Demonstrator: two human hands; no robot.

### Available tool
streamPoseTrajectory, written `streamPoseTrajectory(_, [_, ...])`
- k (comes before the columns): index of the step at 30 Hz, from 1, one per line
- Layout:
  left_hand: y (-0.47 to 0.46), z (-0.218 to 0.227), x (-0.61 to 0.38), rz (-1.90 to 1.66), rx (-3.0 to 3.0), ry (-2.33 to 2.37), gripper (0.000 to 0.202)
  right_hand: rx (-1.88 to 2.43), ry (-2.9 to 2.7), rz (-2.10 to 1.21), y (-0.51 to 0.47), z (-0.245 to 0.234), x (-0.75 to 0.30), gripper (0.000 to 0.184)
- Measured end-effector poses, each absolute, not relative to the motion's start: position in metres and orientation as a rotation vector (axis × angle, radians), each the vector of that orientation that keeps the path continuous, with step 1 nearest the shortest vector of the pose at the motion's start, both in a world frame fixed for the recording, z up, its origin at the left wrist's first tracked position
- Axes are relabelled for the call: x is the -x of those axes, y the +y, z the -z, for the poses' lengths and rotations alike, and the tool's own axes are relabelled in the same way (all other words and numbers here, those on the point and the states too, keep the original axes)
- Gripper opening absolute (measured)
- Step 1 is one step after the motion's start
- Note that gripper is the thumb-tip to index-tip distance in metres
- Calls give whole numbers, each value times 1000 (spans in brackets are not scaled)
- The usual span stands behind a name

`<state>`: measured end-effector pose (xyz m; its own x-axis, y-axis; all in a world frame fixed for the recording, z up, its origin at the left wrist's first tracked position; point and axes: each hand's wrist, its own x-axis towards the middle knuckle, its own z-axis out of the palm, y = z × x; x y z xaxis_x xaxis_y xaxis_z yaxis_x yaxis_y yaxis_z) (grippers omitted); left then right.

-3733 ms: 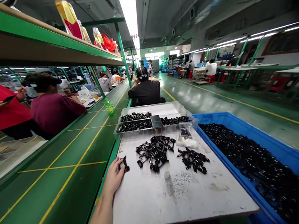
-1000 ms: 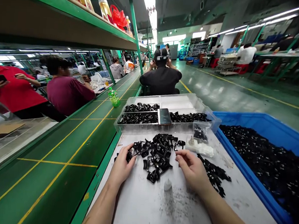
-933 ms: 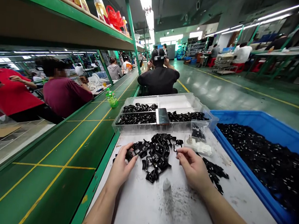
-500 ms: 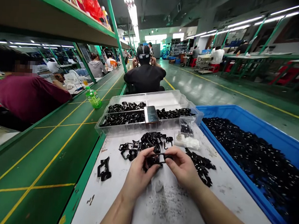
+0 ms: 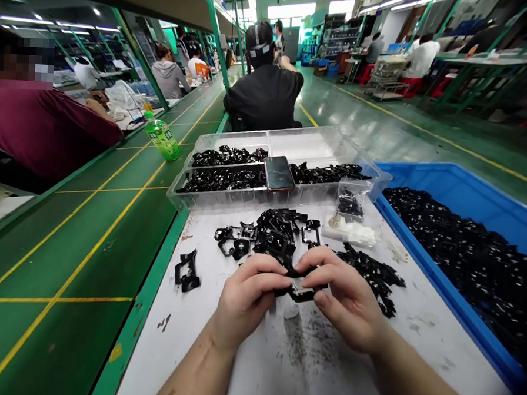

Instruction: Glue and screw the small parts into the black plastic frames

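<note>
Between my two hands is a black plastic frame part [image 5: 301,295] with an open window in its middle, held just above the white worktop. My left hand [image 5: 247,294] is closed on its left end, partly covering it. On the right end, the fingers and thumb of my right hand [image 5: 351,296] pinch the part. Just beyond the hands lies a heap of similar black parts [image 5: 279,231]. One single black part [image 5: 188,271] rests apart at the left. A further pile of black pieces [image 5: 372,271] lies behind my right hand. A small whitish piece [image 5: 291,310] sits below the held part.
A clear divided tray [image 5: 228,201] with black parts stands at the back, a phone [image 5: 279,173] on its divider. To the right is a blue bin [image 5: 463,178] full of black parts. A green bottle [image 5: 164,138] stands on the green belt at left. Co-workers sit ahead and left.
The held part has turned, so its open window now shows. My right hand's fingers have shifted over its right end. The camera view has tilted downward.
</note>
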<state>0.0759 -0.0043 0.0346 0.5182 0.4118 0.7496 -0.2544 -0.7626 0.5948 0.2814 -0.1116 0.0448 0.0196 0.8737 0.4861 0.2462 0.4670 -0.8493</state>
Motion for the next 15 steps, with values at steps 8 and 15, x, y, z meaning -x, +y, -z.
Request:
streamPoseTrajectory(8, [-5,-33,-76,-1284,-2093,11,18,1093,-1523,-813,-108,-50,-283,12])
streamPoseTrajectory(15, [-5,-33,-76,-1326,-2104,-41,20,1147,-1532,-813,-108,-51,-281,14])
